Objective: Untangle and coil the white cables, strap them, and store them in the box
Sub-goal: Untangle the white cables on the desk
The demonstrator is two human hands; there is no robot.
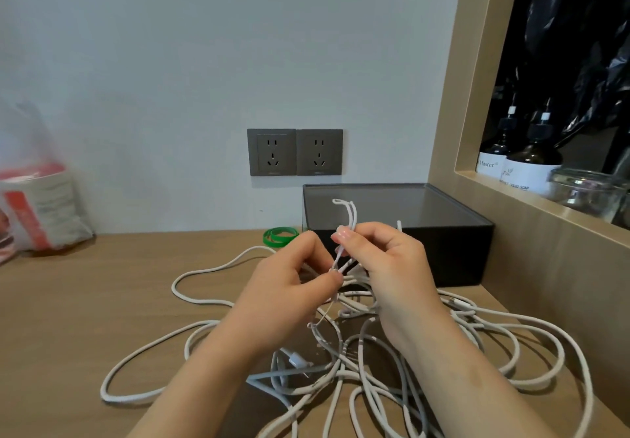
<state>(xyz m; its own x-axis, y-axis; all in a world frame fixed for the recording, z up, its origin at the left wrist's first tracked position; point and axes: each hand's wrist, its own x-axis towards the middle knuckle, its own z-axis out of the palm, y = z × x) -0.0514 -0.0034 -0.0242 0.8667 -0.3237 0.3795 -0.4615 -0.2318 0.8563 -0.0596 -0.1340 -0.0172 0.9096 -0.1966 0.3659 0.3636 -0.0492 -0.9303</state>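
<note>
The left hand and right hand are pinching a loop of the white cables above the tangle lying before the box, so pulling hard is risking a tighter knot

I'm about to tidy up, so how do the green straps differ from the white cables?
The green straps lie in a small neat bundle of loops left of the black box; the white cables sprawl in a wide tangle across the table's front. No hand touches the straps, while the left hand and right hand both pinch cable strands. Both rest on the wooden table.
</note>
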